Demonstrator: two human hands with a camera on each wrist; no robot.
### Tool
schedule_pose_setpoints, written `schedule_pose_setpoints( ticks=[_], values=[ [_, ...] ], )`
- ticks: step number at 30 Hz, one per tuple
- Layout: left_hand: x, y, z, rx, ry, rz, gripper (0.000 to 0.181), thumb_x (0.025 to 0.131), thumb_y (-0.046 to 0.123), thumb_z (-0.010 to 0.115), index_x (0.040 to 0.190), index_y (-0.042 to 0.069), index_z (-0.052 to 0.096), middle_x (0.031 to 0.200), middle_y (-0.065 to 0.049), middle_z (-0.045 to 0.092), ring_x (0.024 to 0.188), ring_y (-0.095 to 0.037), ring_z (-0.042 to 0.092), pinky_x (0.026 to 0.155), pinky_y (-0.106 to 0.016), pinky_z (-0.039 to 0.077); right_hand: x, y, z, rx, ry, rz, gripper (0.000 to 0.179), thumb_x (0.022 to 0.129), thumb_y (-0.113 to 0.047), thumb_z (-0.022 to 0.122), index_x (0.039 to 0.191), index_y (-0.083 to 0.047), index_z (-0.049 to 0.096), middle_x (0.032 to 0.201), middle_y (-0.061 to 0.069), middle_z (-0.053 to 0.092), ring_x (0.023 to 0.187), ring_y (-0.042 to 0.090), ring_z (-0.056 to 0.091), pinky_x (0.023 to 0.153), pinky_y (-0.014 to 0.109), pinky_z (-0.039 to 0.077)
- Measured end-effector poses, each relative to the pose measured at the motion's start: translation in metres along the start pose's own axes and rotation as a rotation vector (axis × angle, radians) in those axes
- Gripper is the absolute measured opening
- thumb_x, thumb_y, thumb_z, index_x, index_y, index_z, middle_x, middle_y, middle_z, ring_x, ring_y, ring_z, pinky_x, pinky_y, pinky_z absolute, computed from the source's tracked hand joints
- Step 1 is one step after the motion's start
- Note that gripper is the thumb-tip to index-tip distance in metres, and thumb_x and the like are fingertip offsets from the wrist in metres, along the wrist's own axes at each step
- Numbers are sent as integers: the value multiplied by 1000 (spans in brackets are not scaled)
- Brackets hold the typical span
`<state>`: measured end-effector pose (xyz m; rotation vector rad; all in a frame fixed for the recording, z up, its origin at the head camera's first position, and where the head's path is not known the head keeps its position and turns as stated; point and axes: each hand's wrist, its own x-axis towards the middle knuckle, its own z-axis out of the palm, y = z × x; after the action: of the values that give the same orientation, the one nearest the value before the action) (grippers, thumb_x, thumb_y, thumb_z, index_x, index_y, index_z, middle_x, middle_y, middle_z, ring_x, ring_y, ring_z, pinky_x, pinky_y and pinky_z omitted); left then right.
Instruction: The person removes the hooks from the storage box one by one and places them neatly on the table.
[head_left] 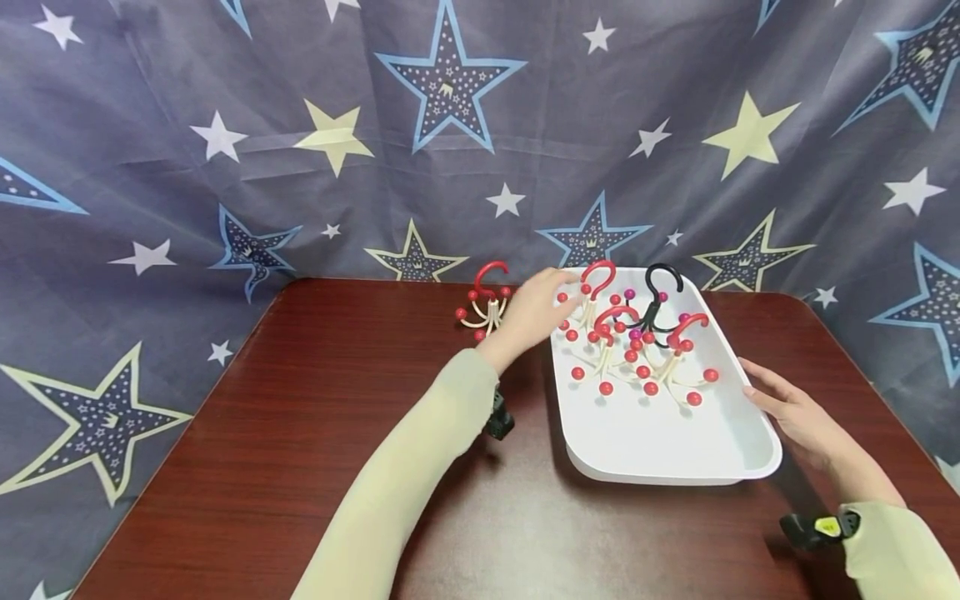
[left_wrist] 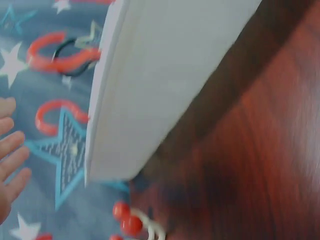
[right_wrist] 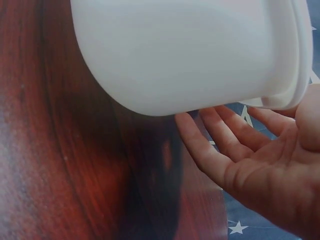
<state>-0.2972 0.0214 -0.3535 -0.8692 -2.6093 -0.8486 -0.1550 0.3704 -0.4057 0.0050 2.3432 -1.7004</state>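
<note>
In the head view my left hand (head_left: pixel 531 310) reaches across the left rim of a white tray (head_left: pixel 637 442), its fingertips beside a red-hooked hanger (head_left: pixel 597 273). The left wrist view shows the left fingers (left_wrist: pixel 14 155) extended and apart, with nothing seen between them. My right hand (head_left: pixel 798 415) holds the tray's right side, thumb at the rim and fingers (right_wrist: pixel 200 145) against the outer wall. Inside the tray stand several cream hangers with red hooks and ball-tipped arms, plus a black hanger (head_left: pixel 651 312) with purple balls. Another red-hooked hanger (head_left: pixel 492 315) stands outside, left of my left hand.
The tray rests on a dark red-brown wooden table (head_left: pixel 322 425). Behind and beside the table hangs a grey-blue curtain (head_left: pixel 285 92) with stars. A black band (head_left: pixel 817 529) with a yellow-marked device is on the right wrist.
</note>
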Motion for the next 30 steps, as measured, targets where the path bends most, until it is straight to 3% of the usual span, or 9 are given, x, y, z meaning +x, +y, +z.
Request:
schedule_pose_setpoints(
  ticks=[5, 10, 14, 22, 30],
  values=[
    [0, 21, 19, -24, -135, 36, 39, 88, 34, 57, 122, 16, 57, 116, 1, 61, 104, -11, 57, 88, -23, 44, 0, 0, 2, 0, 6, -16, 63, 95, -26, 45, 146, -11, 12, 101, -27, 52, 87, 1, 59, 69, 29, 52],
    [-2, 31, 30, -50, -168, -17, 38, 91, 26, 55, 127, 16, 53, 113, 0, 63, 81, -7, 59, 72, -18, 45, 1, -1, 3, -3, 13, 0, 64, 95, -27, 46, 147, -11, 11, 100, -27, 52, 86, 2, 60, 69, 29, 52],
    [-3, 34, 34, -54, -129, -14, 36, 92, 20, 54, 127, 13, 52, 107, -2, 64, 64, -9, 52, 63, -19, 41, -1, 1, 2, 39, 3, -6, 63, 95, -26, 45, 147, -12, 12, 101, -26, 54, 86, 2, 60, 68, 28, 52],
    [-5, 38, 29, -17, -75, -19, 29, 92, 16, 53, 120, 12, 58, 108, -3, 65, 74, -7, 55, 67, -18, 43, -1, 1, 2, 87, -14, -36, 61, 95, -23, 46, 147, -14, 14, 101, -25, 56, 86, 3, 61, 68, 28, 53],
    [-5, 43, 11, -37, 24, 1, 29, 91, 16, 55, 120, 15, 59, 113, -1, 64, 79, -8, 56, 71, -20, 44, -1, 3, 2, 108, -25, -50, 59, 96, -22, 45, 147, -15, 15, 102, -24, 57, 86, 3, 61, 67, 28, 53]
  ],
)
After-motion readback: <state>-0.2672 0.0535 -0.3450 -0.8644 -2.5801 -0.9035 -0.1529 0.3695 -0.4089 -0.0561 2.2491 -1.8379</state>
